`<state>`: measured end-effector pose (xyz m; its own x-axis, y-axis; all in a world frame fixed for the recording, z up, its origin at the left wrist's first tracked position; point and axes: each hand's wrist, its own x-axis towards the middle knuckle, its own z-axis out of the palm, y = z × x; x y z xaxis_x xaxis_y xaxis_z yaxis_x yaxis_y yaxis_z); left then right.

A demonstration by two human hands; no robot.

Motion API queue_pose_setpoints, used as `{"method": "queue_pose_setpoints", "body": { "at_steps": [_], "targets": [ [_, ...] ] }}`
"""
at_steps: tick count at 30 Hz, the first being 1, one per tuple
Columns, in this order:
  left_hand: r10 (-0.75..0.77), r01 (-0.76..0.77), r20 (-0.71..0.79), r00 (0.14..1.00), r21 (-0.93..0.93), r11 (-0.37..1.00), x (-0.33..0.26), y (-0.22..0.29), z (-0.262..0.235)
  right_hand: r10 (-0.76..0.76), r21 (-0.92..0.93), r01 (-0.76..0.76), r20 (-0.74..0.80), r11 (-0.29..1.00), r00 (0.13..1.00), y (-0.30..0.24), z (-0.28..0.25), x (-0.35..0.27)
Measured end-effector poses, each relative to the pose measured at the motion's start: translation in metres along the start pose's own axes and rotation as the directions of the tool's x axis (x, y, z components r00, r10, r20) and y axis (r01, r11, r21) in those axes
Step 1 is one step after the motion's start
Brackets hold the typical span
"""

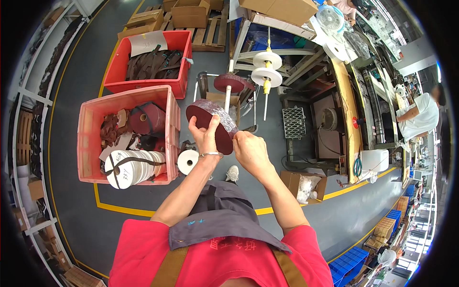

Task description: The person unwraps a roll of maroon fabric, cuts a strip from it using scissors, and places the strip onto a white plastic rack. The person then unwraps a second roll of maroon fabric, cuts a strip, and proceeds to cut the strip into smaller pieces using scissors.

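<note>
A wide maroon roll of strip material (197,114) is tilted in front of me, with shiny clear plastic film (216,111) around its rim. My left hand (206,136) grips the roll from the near side, its thumb up against the flat face. At the roll's right edge my right hand (251,150) is closed, its fingertips against the film-covered rim. What those fingers pinch is hidden. Just beyond, a second maroon roll (226,82) sits on a pale upright rod (228,98). A white roll with a hollow core (188,161) stands low beside my left forearm.
Two red bins (172,134) at the left hold rolls and dark straps. White discs (267,76) hang on a rod ahead. A workbench frame (342,119) and an open carton (306,185) stand at the right. Two other people (420,115) are farther off at the right.
</note>
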<state>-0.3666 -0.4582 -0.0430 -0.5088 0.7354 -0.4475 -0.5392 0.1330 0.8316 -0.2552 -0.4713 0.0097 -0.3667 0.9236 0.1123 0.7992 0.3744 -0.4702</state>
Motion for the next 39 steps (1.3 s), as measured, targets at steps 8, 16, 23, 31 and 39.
{"method": "queue_pose_setpoints", "body": {
  "at_steps": [8,16,23,31,39],
  "targets": [
    [-0.011,0.011,0.007,1.000,-0.025,1.000,0.006,-0.007,-0.004,-0.001,-0.037,0.002,0.047,0.999,0.999,0.001,0.005,0.003],
    [-0.023,0.032,-0.070,0.997,0.139,0.990,0.014,-0.018,-0.011,0.055,-0.089,-0.050,0.052,0.995,0.997,-0.004,0.020,0.004],
    [-0.357,0.332,0.099,0.929,0.207,0.921,0.006,-0.020,-0.032,0.182,0.203,-0.175,-0.014,0.963,0.983,0.007,0.032,-0.023],
    [-0.511,0.446,0.128,0.850,0.343,0.827,-0.018,-0.039,-0.065,0.512,0.724,-0.538,0.295,0.431,0.807,0.022,0.042,-0.079],
    [-0.374,0.274,0.218,0.901,0.380,0.883,-0.049,-0.034,-0.073,0.267,0.316,-0.234,-0.066,0.920,0.962,-0.001,0.024,-0.092]
  ]
}}
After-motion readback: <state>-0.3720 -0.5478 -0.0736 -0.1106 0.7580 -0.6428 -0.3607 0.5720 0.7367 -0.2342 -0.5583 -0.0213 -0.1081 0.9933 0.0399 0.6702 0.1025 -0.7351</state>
